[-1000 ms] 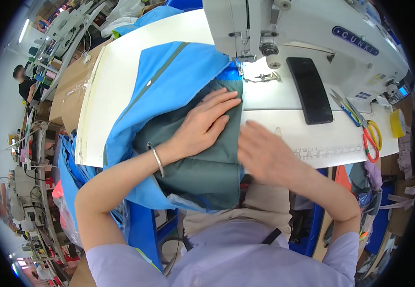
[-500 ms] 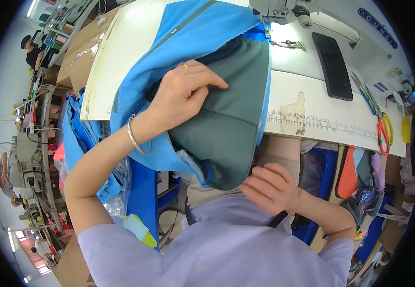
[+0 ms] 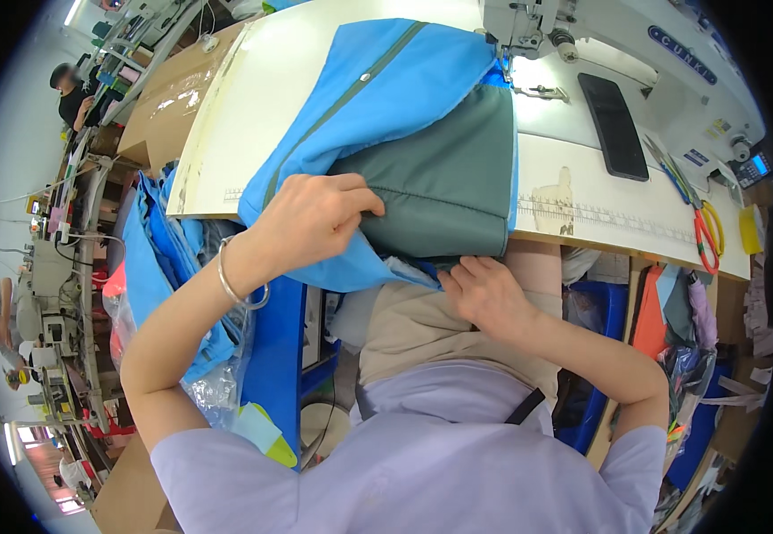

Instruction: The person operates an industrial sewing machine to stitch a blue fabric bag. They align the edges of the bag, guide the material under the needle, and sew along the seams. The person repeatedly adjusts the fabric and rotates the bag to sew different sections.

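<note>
A blue fabric garment (image 3: 351, 111) with a dark zip strip lies across the sewing table, its dark green lining panel (image 3: 444, 169) uppermost. The far corner of the cloth sits at the needle area of a white sewing machine (image 3: 529, 36). With bent fingers pinched together, my left hand (image 3: 315, 218) grips the garment where blue meets green. My right hand (image 3: 491, 294) pinches the near edge of the garment, just off the table's front edge, beside a frayed seam. My thumb and fingertips there are partly hidden by cloth.
On the table's right lie a black phone (image 3: 614, 125), scissors (image 3: 703, 222) with red and yellow handles, and a printed ruler strip (image 3: 618, 216). More blue cloth (image 3: 150, 240) hangs at left by a cardboard box (image 3: 168, 107). Other people work far left.
My right hand has moved up and left and now pinches the garment's near edge. My left hand has slid nearer and closed on the cloth. The lining's lower part is now folded up.
</note>
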Demonstrator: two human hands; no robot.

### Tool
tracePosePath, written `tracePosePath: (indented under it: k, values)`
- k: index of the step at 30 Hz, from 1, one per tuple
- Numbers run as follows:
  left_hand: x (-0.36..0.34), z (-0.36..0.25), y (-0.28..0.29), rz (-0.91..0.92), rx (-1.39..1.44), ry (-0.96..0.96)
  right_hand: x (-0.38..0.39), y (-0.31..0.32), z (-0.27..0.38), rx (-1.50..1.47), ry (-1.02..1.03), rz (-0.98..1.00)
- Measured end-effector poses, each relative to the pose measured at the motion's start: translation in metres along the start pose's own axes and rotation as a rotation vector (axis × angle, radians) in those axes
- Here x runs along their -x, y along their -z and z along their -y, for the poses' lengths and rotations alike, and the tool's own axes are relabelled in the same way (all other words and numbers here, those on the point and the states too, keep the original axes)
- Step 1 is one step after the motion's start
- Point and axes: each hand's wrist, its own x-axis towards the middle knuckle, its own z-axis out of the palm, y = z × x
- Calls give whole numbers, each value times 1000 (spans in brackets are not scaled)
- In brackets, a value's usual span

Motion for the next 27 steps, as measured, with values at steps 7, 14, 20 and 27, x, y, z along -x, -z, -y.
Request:
tracePosePath:
  k: [7,14,20,27]
  values:
    - [15,-7,12,-125,-139,209,-57,88,-16,-580,-387,-388]
    - [24,29,27,8,-342,417,-52,121,-78,-845,-738,-901]
    - [-12,41,38,-376,-370,362,-52,95,-79,-761,-846,-686]
    - [-83,25,65,-584,-511,344,-61,76,-133,13,-607,-483]
